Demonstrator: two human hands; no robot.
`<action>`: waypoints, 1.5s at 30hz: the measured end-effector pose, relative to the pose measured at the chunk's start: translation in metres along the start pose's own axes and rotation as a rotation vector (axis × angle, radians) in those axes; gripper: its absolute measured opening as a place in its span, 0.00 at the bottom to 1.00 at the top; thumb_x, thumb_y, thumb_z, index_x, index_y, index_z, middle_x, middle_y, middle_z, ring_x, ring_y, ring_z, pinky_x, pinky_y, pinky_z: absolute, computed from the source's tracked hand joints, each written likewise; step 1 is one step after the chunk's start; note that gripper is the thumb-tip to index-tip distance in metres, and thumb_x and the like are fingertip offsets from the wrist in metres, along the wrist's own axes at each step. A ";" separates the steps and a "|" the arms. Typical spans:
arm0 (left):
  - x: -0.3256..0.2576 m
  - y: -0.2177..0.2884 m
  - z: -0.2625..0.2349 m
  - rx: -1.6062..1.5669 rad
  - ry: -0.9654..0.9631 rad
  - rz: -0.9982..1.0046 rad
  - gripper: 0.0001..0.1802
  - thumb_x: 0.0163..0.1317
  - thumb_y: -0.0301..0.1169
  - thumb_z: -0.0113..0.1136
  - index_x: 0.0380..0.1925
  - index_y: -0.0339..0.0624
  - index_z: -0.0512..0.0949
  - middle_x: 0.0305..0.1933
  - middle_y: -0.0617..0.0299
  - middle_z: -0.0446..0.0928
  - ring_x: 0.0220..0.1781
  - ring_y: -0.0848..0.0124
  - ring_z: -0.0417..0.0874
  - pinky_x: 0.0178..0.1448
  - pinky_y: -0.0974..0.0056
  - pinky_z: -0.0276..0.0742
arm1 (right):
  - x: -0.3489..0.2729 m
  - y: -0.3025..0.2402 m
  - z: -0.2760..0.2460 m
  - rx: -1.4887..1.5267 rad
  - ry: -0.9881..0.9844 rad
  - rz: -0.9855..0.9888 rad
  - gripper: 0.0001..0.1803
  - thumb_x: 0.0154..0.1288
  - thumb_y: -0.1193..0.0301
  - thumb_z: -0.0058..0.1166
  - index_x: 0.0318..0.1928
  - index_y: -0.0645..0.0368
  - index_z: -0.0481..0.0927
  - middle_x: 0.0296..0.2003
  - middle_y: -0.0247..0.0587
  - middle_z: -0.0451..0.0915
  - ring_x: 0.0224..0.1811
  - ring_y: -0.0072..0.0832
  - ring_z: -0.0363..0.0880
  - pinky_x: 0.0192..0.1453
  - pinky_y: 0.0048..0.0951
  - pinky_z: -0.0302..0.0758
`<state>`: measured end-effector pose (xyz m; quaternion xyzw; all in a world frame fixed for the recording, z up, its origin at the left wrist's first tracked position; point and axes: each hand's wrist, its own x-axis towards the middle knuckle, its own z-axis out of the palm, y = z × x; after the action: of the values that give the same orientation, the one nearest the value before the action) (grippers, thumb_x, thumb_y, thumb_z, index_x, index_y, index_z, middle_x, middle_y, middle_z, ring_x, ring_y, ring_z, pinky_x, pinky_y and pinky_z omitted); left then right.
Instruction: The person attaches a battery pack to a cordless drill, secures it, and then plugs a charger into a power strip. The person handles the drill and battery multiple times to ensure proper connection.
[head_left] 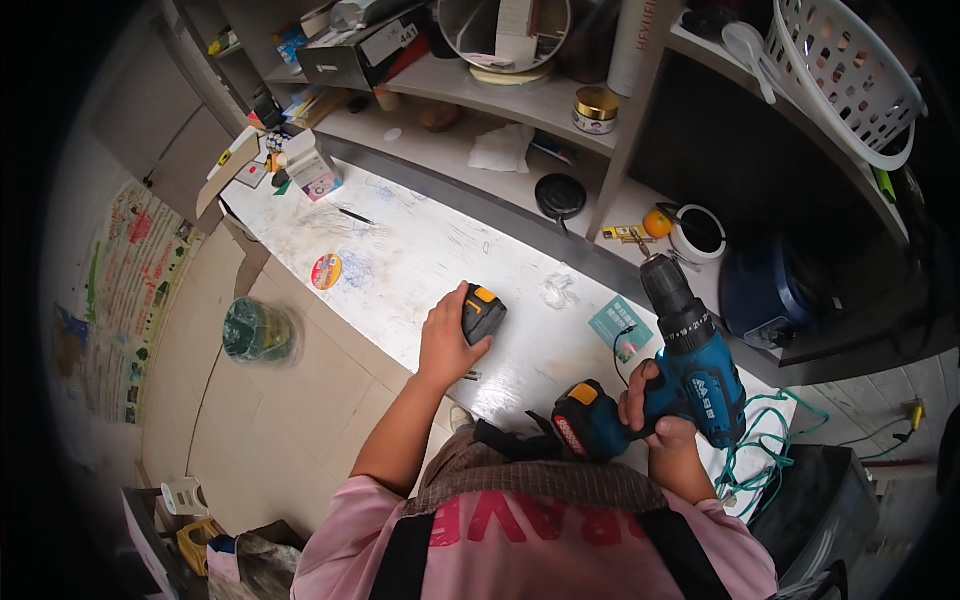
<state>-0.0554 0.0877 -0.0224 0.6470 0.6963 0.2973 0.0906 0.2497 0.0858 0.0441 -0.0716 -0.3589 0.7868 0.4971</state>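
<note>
My right hand (pixel 655 408) is wrapped round the handle of a blue and black cordless drill (pixel 708 385), held up over the right part of the table. Its chuck and bit point away from me, and a battery with an orange latch (pixel 580 420) sits at the foot of the handle. My left hand (pixel 449 335) grips a second black battery pack (pixel 484 315) with orange parts, at the middle of the white table (pixel 420 260). Whether that pack touches the tabletop, I cannot tell.
Beyond the table runs a shelf (pixel 450 150) with a black round lid (pixel 560 196). A green card (pixel 620 328) and crumpled clear plastic (pixel 559 292) lie near the drill. Green cord (pixel 765 440) tangles at the right. On the floor at left stands a lined bin (pixel 250 330).
</note>
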 end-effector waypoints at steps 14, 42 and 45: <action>0.005 -0.041 0.052 -0.015 0.021 -0.156 0.40 0.44 0.33 0.69 0.59 0.39 0.65 0.57 0.42 0.67 0.57 0.49 0.70 0.61 0.54 0.67 | 0.017 -0.004 -0.012 0.292 0.161 -0.226 0.28 0.53 0.65 0.60 0.52 0.60 0.66 0.37 0.38 0.70 0.25 0.23 0.72 0.33 0.29 0.70; -0.049 0.126 0.004 -1.786 -0.657 -0.440 0.34 0.67 0.46 0.44 0.67 0.41 0.49 0.63 0.55 0.61 0.63 0.63 0.66 0.67 0.57 0.62 | 0.021 0.004 0.031 0.029 0.191 -0.254 0.24 0.47 0.68 0.62 0.44 0.55 0.66 0.31 0.34 0.70 0.23 0.25 0.74 0.35 0.30 0.71; -0.052 0.130 0.006 -1.899 -0.554 -0.416 0.39 0.64 0.42 0.54 0.67 0.41 0.47 0.58 0.57 0.65 0.57 0.66 0.70 0.60 0.60 0.69 | 0.020 0.004 0.032 0.064 0.148 -0.241 0.26 0.46 0.70 0.62 0.47 0.55 0.66 0.33 0.35 0.71 0.23 0.25 0.74 0.35 0.30 0.71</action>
<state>0.0652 0.0383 0.0289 0.2190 0.2251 0.5460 0.7767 0.2216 0.0858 0.0697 -0.0698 -0.3020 0.7251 0.6149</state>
